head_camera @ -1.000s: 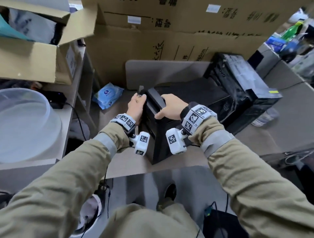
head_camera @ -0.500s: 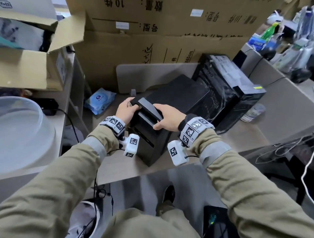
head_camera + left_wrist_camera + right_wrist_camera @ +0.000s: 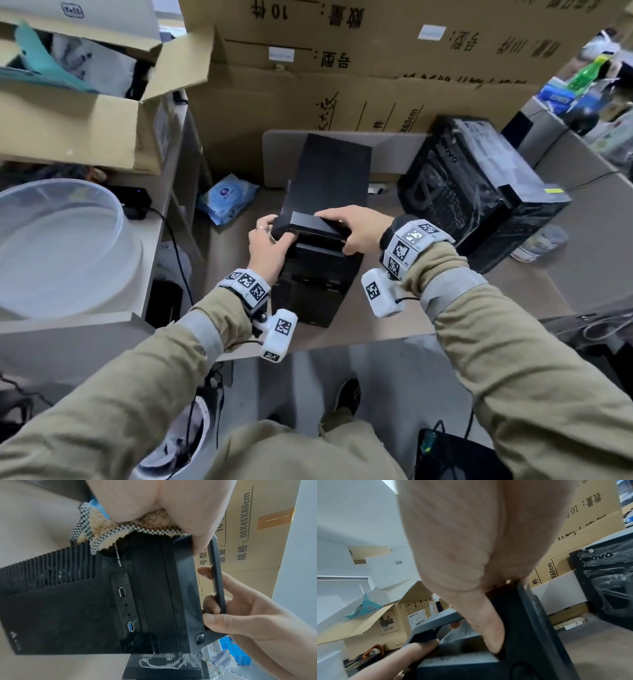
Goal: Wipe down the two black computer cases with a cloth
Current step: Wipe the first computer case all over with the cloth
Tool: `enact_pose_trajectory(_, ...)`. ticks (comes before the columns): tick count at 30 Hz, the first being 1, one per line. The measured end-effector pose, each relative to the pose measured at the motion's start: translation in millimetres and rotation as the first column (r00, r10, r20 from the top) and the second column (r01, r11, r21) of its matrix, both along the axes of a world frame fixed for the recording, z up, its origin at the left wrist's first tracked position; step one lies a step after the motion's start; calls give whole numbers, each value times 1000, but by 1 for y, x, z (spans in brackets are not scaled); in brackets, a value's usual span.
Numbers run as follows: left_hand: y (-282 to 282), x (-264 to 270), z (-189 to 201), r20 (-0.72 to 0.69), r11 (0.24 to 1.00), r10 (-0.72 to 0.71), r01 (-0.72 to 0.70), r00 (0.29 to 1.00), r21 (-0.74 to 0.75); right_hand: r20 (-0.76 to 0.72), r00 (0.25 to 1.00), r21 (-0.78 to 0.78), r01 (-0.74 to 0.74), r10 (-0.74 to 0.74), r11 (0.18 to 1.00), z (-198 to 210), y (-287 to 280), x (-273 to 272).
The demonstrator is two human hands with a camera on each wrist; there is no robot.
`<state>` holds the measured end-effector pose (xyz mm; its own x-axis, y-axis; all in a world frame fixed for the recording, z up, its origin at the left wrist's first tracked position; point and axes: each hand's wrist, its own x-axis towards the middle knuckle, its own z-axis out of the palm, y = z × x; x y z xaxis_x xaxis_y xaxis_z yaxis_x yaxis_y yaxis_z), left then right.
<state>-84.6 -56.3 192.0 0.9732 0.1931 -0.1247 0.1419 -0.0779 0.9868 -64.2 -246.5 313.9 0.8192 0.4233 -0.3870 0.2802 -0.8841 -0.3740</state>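
My left hand [image 3: 268,244] and right hand [image 3: 356,229] both grip the handle bar [image 3: 317,224] atop the near black computer case [image 3: 322,240] on the desk [image 3: 565,267]. The cloth [image 3: 123,530], mostly hidden, is pinned under my left palm against the case. The second, film-wrapped case [image 3: 479,192] stands right of it, apart.

The cardboard box [image 3: 257,527] reads "60X45X60cm" (another box [image 3: 388,626] shows "UN 3481"), the wrapped case [image 3: 606,582] "ovo".
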Motion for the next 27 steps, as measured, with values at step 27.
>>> enact_pose_trajectory(27, 18, 0, -10, -63, 988, -119, 112, 991, -110, 466, 766, 165, 417, -443, 894, -21, 71, 15)
